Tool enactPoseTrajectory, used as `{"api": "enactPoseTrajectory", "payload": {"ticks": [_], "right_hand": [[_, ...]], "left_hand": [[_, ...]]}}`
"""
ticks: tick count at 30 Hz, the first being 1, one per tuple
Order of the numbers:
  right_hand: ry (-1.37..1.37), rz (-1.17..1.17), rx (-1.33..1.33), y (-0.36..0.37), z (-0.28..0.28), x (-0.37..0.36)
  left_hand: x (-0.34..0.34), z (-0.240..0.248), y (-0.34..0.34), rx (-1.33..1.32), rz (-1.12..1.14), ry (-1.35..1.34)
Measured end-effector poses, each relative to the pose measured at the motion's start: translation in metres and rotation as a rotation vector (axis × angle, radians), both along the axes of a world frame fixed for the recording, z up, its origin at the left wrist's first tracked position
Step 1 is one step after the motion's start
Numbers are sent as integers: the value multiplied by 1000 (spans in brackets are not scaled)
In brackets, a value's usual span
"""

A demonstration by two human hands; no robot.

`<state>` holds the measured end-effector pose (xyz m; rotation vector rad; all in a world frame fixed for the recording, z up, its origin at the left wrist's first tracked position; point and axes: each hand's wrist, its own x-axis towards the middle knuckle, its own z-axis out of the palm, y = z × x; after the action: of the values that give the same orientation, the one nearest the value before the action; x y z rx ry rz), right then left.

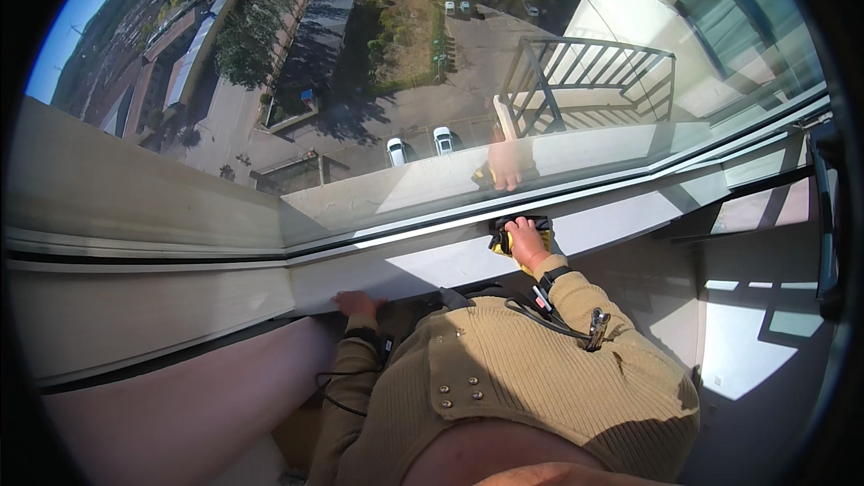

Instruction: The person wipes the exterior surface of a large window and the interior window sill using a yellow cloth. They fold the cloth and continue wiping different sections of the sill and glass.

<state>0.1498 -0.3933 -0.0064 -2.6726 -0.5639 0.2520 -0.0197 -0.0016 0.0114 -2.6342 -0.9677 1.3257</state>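
My right hand is closed on a bunched black and yellow cloth, pressed to the white windowsill close to the window frame. The pane above it mirrors this hand and the cloth. At the sill's front edge, further left, my left hand rests with its fingers laid out and nothing seen in it. Dark bands with cables circle both wrists, over tan knitted sleeves.
A large window pane rises behind the sill in a white frame. Through it show a metal railing, parked cars and buildings far below. A pale wall bounds the left side. Sunlight falls on the floor at the right.
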Motion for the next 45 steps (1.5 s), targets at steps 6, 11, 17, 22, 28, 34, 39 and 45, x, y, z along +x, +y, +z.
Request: {"api": "enactPoseTrajectory", "payload": {"ticks": [6, 11, 17, 22, 28, 34, 39, 45], "right_hand": [[70, 527, 107, 103, 14, -24], [131, 621, 122, 144, 24, -32], [95, 316, 111, 80, 24, -7], [61, 38, 78, -8, 16, 7], [44, -401, -9, -112, 8, 28], [-37, -576, -136, -105, -6, 31], [-27, -585, -143, -81, -9, 25], [-24, -429, -197, -46, 1, 12]], "left_hand": [[-8, -12, 2, 53, -113, -63], [-10, -12, 0, 167, -166, -133], [3, 0, -1, 2, -73, 17], [-1, -7, 0, 37, -84, -6], [-8, -21, 3, 143, -185, -75], [-10, -30, 7, 170, -180, -95], [-7, -24, 7, 154, -170, -89], [3, -4, 0, 69, -90, -54]]}}
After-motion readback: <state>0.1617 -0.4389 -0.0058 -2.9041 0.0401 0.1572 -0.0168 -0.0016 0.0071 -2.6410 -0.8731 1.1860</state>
